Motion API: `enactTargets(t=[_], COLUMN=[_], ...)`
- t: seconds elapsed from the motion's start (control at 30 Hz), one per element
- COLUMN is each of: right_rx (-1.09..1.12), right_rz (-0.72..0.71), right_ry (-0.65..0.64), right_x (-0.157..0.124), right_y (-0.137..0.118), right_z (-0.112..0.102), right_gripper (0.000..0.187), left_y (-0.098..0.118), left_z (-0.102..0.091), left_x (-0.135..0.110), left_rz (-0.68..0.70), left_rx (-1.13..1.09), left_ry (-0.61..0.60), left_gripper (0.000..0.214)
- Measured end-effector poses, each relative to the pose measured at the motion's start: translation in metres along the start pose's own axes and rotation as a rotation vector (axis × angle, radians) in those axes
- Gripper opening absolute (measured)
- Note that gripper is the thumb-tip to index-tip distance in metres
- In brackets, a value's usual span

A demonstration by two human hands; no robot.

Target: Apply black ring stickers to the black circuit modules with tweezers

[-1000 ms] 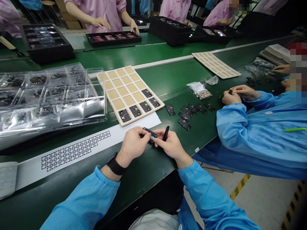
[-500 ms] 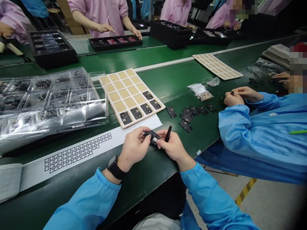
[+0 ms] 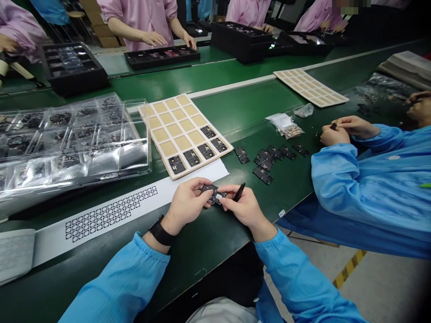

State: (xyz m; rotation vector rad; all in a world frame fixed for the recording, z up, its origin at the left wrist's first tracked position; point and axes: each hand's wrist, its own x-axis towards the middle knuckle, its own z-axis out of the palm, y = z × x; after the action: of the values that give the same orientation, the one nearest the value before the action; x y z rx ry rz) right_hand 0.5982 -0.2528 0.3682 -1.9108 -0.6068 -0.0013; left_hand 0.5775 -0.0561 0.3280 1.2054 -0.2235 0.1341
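Gripping a small black part [image 3: 214,194] together near the counter's [image 3: 235,107] front edge, the left hand [image 3: 186,204] pinches its left end, and the right hand [image 3: 244,207] pinches its right end, also holding a black pen [image 3: 239,191]

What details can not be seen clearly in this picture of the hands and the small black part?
- Black part, head view: mostly covered by the fingers of the left hand and right hand; its shape is unclear.
- Black pen-like tool: its lower end is hidden in the right hand.
- Clear tray: glare blurs its contents, and the left edge cuts it off.
- Sticker strip: its squares are too small to read.
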Motion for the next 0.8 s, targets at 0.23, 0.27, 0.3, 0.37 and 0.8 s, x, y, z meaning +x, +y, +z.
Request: enactTargets(t=[0.23,0.27,0.3,0.37,0.8], right_rx=[-0.063,-0.070,-0.079,-0.104,-0.244], right_rz=[-0.045,-0.052,-0.059,-0.075,-0.198], right_ry=[0.022,0.029,0.038,0.062,0.156], right_x=[-0.0024,-0.0025,-0.0027,-0.0029,-0.0037], right_y=[-0.0013,-0.0018,-0.0025,-0.0038,-0.0044], right_z=[0.0027,0.0036,0.0045,0.0063,0.0086], right_gripper=[0.029,0.030,0.031,0.033,0.026], left_y=[-0.0021,-0.0019,-0.0017,-0.0014,-0.0051], left_z=[0.0002,0.0002,0.0003,0.0007,0.0054], left_x=[-0.0015,-0.0019,-0.0024,-0.0033,-0.0074], left_rz=[0.015,0.019,0.023,0.028,0.032], left_rx=[0.020,0.018,0.015,0.002,-0.118], left_ry=[0.031,0.032,0.031,0.031,0.018], left_gripper=[0.036,0.037,0.037,0.037,0.036])
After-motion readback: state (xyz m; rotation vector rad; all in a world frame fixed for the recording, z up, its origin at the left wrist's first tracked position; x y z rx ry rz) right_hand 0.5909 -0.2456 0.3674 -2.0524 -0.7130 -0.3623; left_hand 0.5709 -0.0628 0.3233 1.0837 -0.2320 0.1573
